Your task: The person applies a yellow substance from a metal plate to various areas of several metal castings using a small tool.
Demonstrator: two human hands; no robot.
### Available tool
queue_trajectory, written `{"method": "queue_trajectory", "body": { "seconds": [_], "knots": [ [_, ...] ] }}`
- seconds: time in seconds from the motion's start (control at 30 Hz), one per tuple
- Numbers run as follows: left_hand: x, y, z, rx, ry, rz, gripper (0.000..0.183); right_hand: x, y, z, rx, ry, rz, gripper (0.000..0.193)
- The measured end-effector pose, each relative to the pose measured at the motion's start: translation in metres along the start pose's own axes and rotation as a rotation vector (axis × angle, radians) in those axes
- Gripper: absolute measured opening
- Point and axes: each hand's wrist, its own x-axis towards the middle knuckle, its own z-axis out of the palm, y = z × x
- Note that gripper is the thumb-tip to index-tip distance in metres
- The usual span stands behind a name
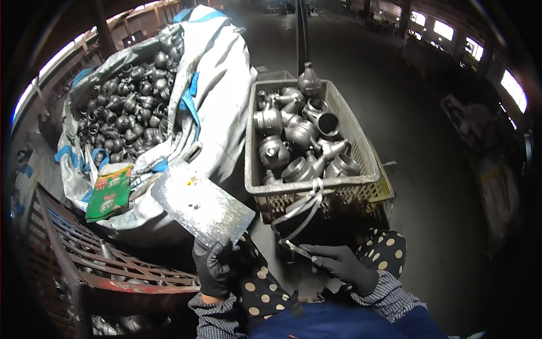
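My left hand (pixel 213 270), in a dark glove, is closed on the lower corner of a shiny silver metal plate (pixel 206 209) with small dark and yellow marks. The plate is tilted in front of a big white sack. My right hand (pixel 345 268), gloved too, pinches a slim pen-like stick (pixel 299 249) with a pale tip, pointing left; its exact kind is unclear. That tip is just below a pale strap (pixel 297 210) hanging off the front of a grey plastic crate (pixel 271 190). Dark metal castings (pixel 301 134), rounded with necks and openings, fill the crate.
The white sack (pixel 223 79) with blue straps holds many smaller dark castings (pixel 127 116). A green packet (pixel 110 195) lies on its near side. At lower left stands a rusty slatted metal bin (pixel 141 289) with parts inside. A dark post (pixel 302 39) rises behind the crate.
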Motion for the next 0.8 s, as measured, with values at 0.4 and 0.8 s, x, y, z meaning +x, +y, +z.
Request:
{"method": "queue_trajectory", "body": {
  "seconds": [0.4,0.8],
  "knots": [
    [0.196,-0.045,-0.121,-0.017,0.035,-0.141,0.018,-0.023,0.061,-0.023,0.164,0.057,0.345,0.035],
    [0.171,-0.027,-0.112,0.139,0.764,0.320,0.051,-0.011,0.072,-0.016,0.219,0.026,0.265,0.032]
  ]
}}
